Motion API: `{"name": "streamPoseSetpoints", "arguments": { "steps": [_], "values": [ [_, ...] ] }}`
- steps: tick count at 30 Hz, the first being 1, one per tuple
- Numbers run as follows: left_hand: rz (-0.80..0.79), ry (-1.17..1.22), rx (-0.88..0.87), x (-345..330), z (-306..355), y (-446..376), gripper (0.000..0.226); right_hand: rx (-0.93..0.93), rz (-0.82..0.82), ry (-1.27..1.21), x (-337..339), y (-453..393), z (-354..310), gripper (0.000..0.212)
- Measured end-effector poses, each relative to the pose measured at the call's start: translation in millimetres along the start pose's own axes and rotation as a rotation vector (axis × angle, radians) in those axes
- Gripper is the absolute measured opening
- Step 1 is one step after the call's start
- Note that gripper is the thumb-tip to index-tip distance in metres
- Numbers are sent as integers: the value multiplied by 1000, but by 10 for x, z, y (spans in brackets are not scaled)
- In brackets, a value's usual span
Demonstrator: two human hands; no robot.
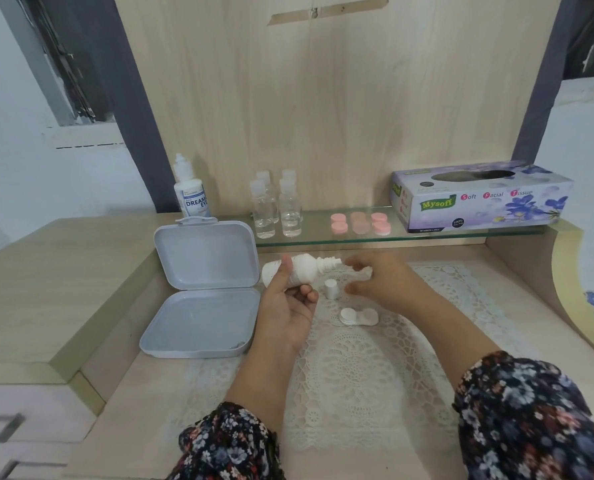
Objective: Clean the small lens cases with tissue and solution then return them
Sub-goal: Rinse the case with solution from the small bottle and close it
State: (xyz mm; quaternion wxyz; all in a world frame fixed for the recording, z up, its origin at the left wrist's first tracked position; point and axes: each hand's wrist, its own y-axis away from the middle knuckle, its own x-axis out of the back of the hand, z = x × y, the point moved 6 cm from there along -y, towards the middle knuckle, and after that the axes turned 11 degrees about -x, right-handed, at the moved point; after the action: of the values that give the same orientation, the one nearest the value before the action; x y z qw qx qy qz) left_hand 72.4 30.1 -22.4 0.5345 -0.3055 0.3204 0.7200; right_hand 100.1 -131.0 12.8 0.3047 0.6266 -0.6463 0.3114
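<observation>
Floral sleeves (538,417) up front. Left hand (285,306) grips a white bottle (299,271) sideways, capless, while right hand (375,275) hovers loosely open above the lens case (359,317)

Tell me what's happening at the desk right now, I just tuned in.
A person is holding a small white solution bottle tipped sideways in the left hand, nozzle uncapped. The right hand is by the nozzle; whether it holds anything is unclear. The bottle's cap stands on the lace mat beside a white lens case. An open grey box sits to the left; the tissue box waits on the glass shelf.
</observation>
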Motion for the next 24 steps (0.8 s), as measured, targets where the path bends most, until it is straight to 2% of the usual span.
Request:
{"name": "streamPoseSetpoints", "arguments": {
  "steps": [3,7,13,20,22,24],
  "values": [
    [-2,2,0,1,2,-1,24,84,-15,21,-124,-46,-101,60],
    [-3,-2,-2,3,1,-7,25,126,19,156,-223,-78,-170,49],
    [-6,-5,-1,3,0,-4,25,131,97,49,-264,-112,-175,23],
    [-12,-17,1,0,-10,-2,25,167,34,192,-330,-108,-189,32],
    [-12,-15,2,-4,-9,-3,25,161,20,154,-335,-113,-202,27],
    [-17,-5,4,-8,-10,-6,25,135,40,13,-276,-112,-178,18]
  ]
}}
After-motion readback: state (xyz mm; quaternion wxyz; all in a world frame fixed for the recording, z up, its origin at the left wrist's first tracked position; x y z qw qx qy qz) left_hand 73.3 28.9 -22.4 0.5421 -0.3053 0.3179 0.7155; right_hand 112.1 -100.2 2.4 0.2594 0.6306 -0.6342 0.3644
